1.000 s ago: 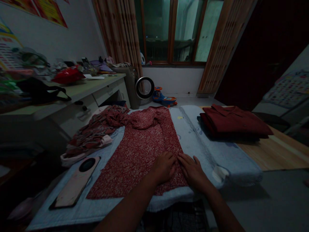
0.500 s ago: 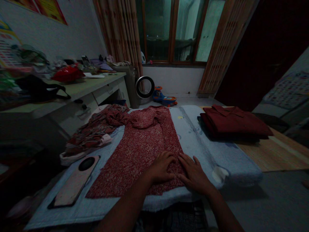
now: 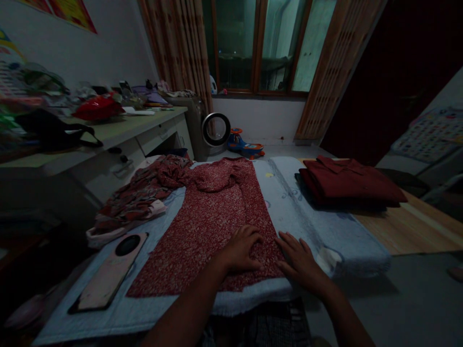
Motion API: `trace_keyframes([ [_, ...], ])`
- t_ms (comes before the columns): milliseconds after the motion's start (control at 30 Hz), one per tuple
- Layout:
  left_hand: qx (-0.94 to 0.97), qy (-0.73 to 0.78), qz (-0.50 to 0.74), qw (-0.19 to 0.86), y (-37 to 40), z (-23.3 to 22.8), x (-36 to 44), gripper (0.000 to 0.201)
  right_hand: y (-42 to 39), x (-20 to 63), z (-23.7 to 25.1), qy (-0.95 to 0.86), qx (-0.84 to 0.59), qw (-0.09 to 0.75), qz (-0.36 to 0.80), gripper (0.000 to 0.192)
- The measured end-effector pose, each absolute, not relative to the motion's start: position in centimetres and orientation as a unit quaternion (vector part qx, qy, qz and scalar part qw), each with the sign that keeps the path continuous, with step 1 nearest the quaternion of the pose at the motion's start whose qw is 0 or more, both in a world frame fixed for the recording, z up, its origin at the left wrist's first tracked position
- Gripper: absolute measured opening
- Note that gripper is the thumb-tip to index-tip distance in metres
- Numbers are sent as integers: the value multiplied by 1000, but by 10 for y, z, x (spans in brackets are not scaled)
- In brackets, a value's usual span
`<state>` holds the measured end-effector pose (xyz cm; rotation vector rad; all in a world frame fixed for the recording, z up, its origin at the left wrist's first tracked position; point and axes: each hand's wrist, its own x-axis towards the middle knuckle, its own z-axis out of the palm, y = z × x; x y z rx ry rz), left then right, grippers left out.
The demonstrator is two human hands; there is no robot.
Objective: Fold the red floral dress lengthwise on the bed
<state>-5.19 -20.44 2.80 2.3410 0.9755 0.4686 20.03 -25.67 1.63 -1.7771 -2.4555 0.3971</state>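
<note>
A red speckled long-sleeved top [image 3: 210,226] lies spread on a light blue cloth [image 3: 289,193], its sleeves bunched across the upper part. My left hand [image 3: 243,251] rests on the lower right of the top, fingers curved and thumb apart, gripping no fabric that I can see. At the top's right edge is my right hand [image 3: 302,264], with fingers stretched out and nothing in it; whether the fingertips touch the fabric is hard to tell. A crumpled patterned garment [image 3: 135,193] lies to the left, touching the top's sleeve.
Left of the top lies a pinkish flat object [image 3: 110,274] with a black round disc. Folded dark red clothes [image 3: 352,180] are stacked at the right, near a wooden board [image 3: 415,226]. A cluttered desk [image 3: 144,127] stands left; a blue-orange ride-on toy [image 3: 246,147] sits beyond.
My right hand has moved right, away from my left hand, to the top's edge. The lower right of the top now reaches slightly further right. My left hand has barely moved.
</note>
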Motion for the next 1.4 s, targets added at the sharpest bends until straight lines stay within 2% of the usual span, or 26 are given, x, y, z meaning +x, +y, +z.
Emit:
trace_keyframes([
  [167, 874, 356, 192, 269, -206, 26, -52, 64, -260, 194, 16, -790, -598, 53, 126, 55],
  [367, 878, 355, 201, 249, -206, 22, -51, 67, -264, 176, 4, -774, -626, 69, 65, 70],
  [467, 879, 357, 194, 248, -205, 20, -50, 68, -264, 177, 3, -775, -625, 64, 66, 72],
  [867, 877, 365, 175, 259, -204, 23, -51, 71, -261, 196, 17, -788, -594, 40, 156, 62],
  [1033, 877, 363, 176, 263, -204, 24, -52, 70, -262, 193, 14, -783, -602, 60, 146, 57],
  [1233, 878, 357, 180, 265, -204, 24, -52, 70, -263, 184, 6, -776, -619, 78, 92, 66],
  [1400, 879, 355, 183, 261, -203, 23, -52, 69, -263, 193, 5, -792, -596, 83, 107, 60],
])
